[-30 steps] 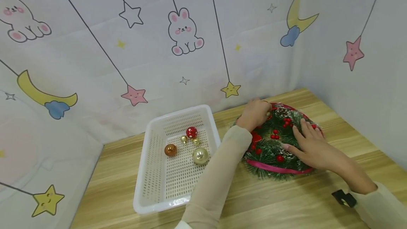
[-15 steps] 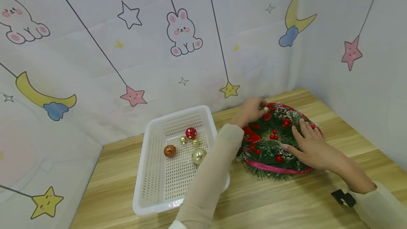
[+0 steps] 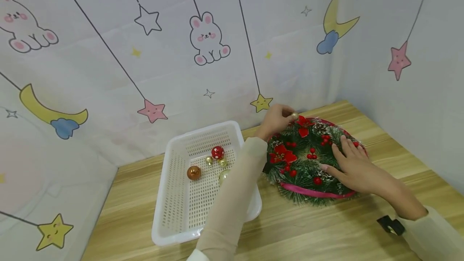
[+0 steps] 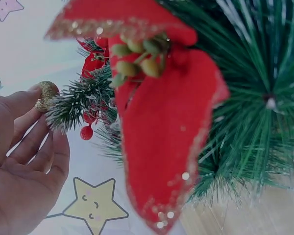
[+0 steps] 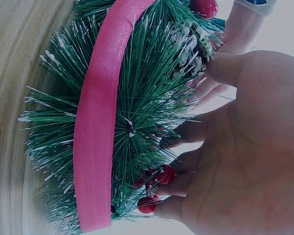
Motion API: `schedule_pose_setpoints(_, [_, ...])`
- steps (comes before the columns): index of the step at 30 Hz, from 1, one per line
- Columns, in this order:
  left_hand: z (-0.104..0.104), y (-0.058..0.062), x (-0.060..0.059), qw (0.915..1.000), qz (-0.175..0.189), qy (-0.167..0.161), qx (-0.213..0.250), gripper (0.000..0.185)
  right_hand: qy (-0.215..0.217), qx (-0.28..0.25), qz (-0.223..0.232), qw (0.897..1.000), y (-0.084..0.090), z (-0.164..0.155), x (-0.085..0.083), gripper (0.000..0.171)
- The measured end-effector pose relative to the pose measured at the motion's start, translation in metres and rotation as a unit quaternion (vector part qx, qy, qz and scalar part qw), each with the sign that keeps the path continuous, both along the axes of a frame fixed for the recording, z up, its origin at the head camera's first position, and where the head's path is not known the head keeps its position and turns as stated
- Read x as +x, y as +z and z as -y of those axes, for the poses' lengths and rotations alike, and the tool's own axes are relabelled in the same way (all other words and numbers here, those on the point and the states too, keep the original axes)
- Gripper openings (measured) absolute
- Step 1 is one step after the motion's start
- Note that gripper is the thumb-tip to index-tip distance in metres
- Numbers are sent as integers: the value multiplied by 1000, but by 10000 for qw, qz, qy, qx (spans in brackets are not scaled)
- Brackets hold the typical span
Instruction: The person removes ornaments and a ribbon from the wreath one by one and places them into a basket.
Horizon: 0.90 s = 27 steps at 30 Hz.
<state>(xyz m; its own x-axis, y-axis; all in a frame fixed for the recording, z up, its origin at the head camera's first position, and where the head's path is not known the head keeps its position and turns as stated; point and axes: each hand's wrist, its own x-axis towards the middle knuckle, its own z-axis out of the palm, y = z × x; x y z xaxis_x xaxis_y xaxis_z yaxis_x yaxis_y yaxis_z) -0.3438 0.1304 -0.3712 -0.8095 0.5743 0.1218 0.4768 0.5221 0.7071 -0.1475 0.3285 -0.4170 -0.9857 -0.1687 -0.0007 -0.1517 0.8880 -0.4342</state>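
Gold bauble (image 3: 295, 115), small, sits pinched in my left hand (image 3: 276, 121) fingertips at the wreath's (image 3: 308, 160) far rim. My right hand (image 3: 353, 164) lies flat, fingers straight, pressing the wreath on the wooden table (image 3: 308, 228). White basket (image 3: 174, 212) with more baubles sits left of it.

We see the left hand (image 3: 276, 121) at the far edge of the Christmas wreath (image 3: 308, 160), pinching a small gold ball (image 3: 295, 116) between fingertips, while the right hand (image 3: 357, 168) rests flat with straight fingers on the wreath's right side. The wreath lies on the wooden table (image 3: 319, 228), ringed by a pink ribbon (image 3: 311, 192). Just left of it stands a white perforated basket (image 3: 181, 208) holding a red bauble (image 3: 218, 152), an orange bauble (image 3: 193, 172) and small gold ones, partly behind the left sleeve (image 3: 232, 200).
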Motion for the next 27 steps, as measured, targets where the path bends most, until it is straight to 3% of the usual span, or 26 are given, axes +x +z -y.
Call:
schedule_pose_setpoints(5, [5,0,-3,9995,144,242,143,31,23,-45,-4,10000,-1,0,1,94])
schedule_pose_setpoints(23, [20,0,-14,9969,7,702,365,27,-26,-25,-23,10000,-2,-1,0,95])
schedule_pose_setpoints(27, [23,-1,-15,9952,149,824,511,26,-31,-21,-26,10000,-2,0,0,95])
